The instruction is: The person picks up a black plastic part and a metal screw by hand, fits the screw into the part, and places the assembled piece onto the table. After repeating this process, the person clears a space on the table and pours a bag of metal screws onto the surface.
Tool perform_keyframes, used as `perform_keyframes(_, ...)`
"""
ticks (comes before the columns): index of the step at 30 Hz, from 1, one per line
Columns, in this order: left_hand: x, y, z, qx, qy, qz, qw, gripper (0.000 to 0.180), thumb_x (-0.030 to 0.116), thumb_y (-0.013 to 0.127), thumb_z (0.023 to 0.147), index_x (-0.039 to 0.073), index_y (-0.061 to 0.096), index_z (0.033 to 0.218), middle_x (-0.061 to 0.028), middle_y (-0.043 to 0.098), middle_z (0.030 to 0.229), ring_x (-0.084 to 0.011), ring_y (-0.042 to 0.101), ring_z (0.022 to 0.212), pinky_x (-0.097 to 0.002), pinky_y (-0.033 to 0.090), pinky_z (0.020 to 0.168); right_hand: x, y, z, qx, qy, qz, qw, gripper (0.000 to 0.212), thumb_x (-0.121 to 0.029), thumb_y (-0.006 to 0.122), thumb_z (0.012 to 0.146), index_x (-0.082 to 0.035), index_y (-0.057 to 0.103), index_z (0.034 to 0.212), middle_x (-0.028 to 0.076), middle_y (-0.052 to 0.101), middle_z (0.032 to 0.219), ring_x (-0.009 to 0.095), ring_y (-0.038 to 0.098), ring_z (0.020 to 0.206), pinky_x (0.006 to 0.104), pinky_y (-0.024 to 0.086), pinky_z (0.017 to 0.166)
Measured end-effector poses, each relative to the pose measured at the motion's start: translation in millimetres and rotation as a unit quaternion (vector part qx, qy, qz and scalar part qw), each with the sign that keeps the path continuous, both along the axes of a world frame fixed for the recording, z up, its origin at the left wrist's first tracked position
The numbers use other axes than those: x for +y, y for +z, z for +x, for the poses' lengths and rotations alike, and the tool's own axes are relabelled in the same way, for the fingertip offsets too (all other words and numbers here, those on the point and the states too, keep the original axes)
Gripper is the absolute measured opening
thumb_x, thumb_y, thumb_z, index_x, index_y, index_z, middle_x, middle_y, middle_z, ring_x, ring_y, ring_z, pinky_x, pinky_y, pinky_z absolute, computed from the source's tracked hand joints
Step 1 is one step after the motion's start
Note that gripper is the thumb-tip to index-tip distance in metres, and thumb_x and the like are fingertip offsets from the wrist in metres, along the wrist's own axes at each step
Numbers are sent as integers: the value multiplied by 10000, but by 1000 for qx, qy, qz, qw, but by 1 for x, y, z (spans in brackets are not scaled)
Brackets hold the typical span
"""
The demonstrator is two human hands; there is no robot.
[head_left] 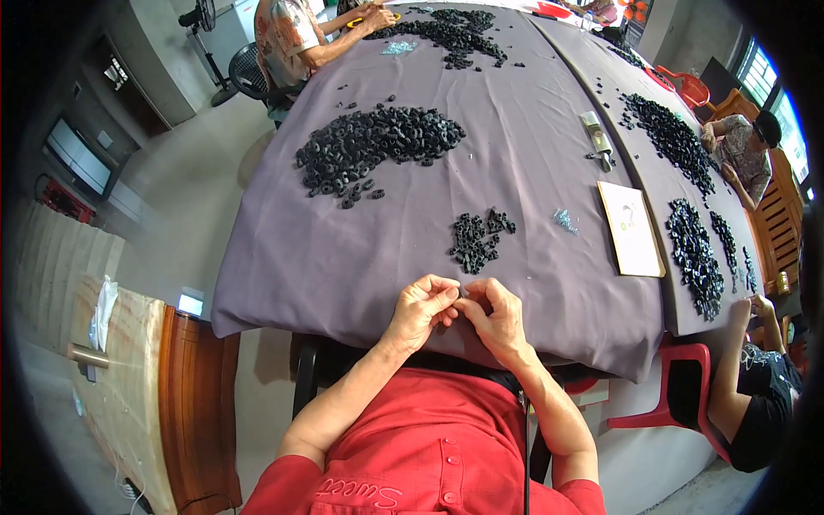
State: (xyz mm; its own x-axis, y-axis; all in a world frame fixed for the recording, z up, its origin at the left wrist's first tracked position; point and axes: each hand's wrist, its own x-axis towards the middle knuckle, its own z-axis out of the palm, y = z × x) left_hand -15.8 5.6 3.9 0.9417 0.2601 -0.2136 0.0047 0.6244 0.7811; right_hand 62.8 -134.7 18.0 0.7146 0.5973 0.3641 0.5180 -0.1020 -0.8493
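Close together at the near edge of the cloth-covered table, my left hand (421,311) and my right hand (498,319) are both closed in a pinch. Between their fingertips is a small dark part (463,293), mostly hidden by the fingers. Just beyond them lies a small heap of black plastic pieces (477,244). Farther off to the left spreads a larger pile of black ring-shaped parts (369,148). To the right of the small heap is a scatter of tiny shiny, pale blue pieces (565,221).
A flat white-topped board (631,230) and a pale tube-shaped container (595,131) lie toward the right. More black piles (674,137) run along the adjoining right table. Other people sit at the far left and right sides. A red chair (665,399) stands at right.
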Motion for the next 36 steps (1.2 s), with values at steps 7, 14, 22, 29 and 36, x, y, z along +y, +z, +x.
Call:
perform_keyframes(7, 9, -5, 5, -68, 55, -105, 991, 81, 109, 580, 898, 55, 594, 957, -93, 636, 870, -123, 577, 665, -242, 477, 585, -9, 3, 31, -51, -95, -6, 994, 140, -46, 681, 755, -15, 595, 862, 128, 597, 756, 236, 595, 639, 314, 483, 599)
perform_keyframes(14, 4, -4, 6, -45, 72, -99, 991, 71, 109, 578, 902, 59, 585, 952, -97, 634, 869, -121, 582, 677, -241, 480, 586, -9, 7, 40, -85, -59, -91, 990, 103, -39, 642, 767, -33, 596, 859, 114, 561, 780, 278, 584, 687, 355, 476, 617)
perform_keyframes(22, -1, -5, 4, -56, 80, -96, 991, 75, 98, 574, 903, 52, 592, 959, -94, 634, 861, -117, 572, 656, -238, 478, 575, 26, 3, 38, -169, -61, -144, 973, 141, -109, 663, 755, -49, 584, 856, 113, 537, 788, 304, 563, 752, 397, 462, 648)
perform_keyframes(29, 0, -4, 3, -50, 85, -93, 991, 74, 92, 573, 903, 44, 590, 957, -92, 633, 864, -112, 573, 663, -234, 477, 583, 24, 1, 31, -194, -55, -149, 968, 100, -42, 626, 763, -45, 590, 855, 120, 523, 809, 309, 549, 781, 399, 456, 664)
perform_keyframes(36, 1, -4, 5, -53, 75, -89, 992, 80, 93, 574, 904, 45, 584, 967, -92, 633, 869, -109, 572, 666, -234, 480, 587, 22, 1, 33, -195, -65, -140, 969, 109, -30, 631, 757, -43, 607, 862, 117, 518, 816, 302, 549, 781, 389, 455, 666)
